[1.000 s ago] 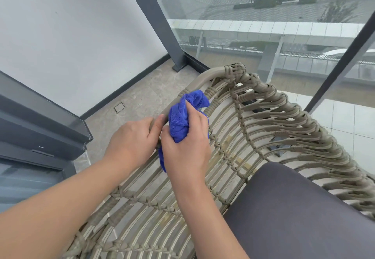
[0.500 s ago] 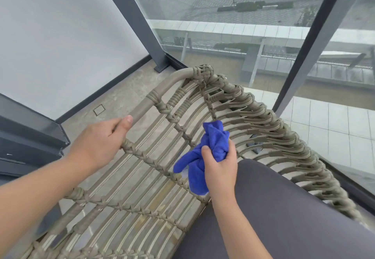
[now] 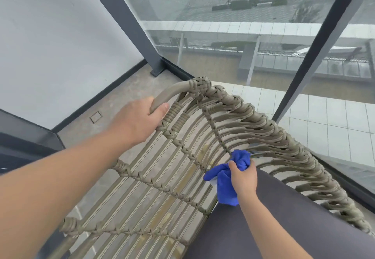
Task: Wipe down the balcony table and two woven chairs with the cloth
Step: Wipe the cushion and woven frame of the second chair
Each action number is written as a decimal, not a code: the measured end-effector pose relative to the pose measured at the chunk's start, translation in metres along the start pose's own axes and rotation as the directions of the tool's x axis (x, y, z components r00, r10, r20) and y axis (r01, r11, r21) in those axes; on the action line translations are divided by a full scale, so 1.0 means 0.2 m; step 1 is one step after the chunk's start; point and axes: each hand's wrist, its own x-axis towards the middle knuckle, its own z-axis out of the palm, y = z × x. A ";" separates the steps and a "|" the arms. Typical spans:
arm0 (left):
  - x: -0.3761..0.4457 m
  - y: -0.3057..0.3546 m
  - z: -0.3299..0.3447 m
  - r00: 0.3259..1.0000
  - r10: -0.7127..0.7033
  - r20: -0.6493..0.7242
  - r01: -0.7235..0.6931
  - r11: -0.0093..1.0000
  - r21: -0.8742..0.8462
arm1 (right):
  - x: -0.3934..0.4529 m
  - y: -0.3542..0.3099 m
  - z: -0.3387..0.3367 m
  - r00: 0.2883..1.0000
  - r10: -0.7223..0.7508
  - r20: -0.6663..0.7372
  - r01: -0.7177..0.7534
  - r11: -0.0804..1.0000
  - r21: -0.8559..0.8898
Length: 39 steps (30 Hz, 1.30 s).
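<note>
My left hand point(image 3: 140, 120) grips the smooth taupe tube frame at the top corner of the beige woven rope chair point(image 3: 162, 177), fingers point(image 3: 163, 108) wrapped over the rail, thumb side toward me; I reckon that's to steady the chair while the other hand scrubs. Left forearm runs in long from lower left, wrist fairly straight. My right hand point(image 3: 243, 179) clenches the bunched bright blue microfibre cloth point(image 3: 229, 177), fingers closed round the wad, a tail hanging down below the fist. Cloth sits low in the chair back, pressed where the woven strands meet the dark grey seat cushion point(image 3: 284, 218), so I judge this is the inner backrest pass. Right wrist points up and away from me, knuckles out toward the glass balustrade point(image 3: 243, 45). Table not in view.
</note>
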 end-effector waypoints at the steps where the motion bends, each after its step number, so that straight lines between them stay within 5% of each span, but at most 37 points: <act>1: 0.00 -0.01 0.00 1.000 0.001 0.012 0.000 0.999 -0.045 | 0.04 0.02 0.03 1.000 0.015 0.005 -0.015 0.999 -0.046; 10: 0.02 -0.01 0.00 0.999 -0.009 0.034 0.013 0.991 -0.134 | 0.26 0.13 0.36 0.974 0.224 -0.043 -0.223 0.899 -0.377; 19: 0.03 -0.04 0.01 0.999 0.002 -0.045 -0.007 0.994 -0.113 | 0.25 0.06 0.42 0.971 0.235 -0.030 -0.225 0.875 -0.428; 39: 0.04 -0.04 0.01 1.000 0.008 -0.024 -0.011 0.991 -0.130 | -0.15 -0.28 0.39 0.985 -0.171 0.037 0.175 0.961 -0.215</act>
